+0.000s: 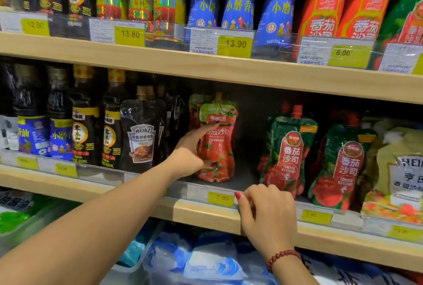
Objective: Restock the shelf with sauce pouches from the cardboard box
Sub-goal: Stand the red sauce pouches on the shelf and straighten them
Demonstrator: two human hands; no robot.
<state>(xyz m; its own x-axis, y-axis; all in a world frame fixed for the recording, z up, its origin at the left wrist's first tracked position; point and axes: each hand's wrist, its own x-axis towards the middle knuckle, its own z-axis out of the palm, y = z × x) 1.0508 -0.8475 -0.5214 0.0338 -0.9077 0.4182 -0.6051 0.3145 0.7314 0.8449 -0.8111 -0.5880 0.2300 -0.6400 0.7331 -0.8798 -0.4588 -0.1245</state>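
A red tomato sauce pouch (217, 145) with a green top stands upright on the middle shelf (206, 212). My left hand (190, 154) grips its left side, thumb across the front. More pouches of the same kind stand behind it. My right hand (266, 212) rests on the shelf's front edge by the price rail, fingers curled over the lip, holding nothing loose. An empty dark gap lies between the held pouch and the green-and-red ketchup pouches (286, 154) to the right. The cardboard box is out of view.
Dark Heinz sauce pouches (142, 136) and soy and sesame oil bottles (84, 124) fill the shelf's left. Heinz pouches (400, 170) stand far right. The upper shelf (206, 65) holds bottles close overhead. Blue-and-white plastic bags (206, 259) lie on the shelf below.
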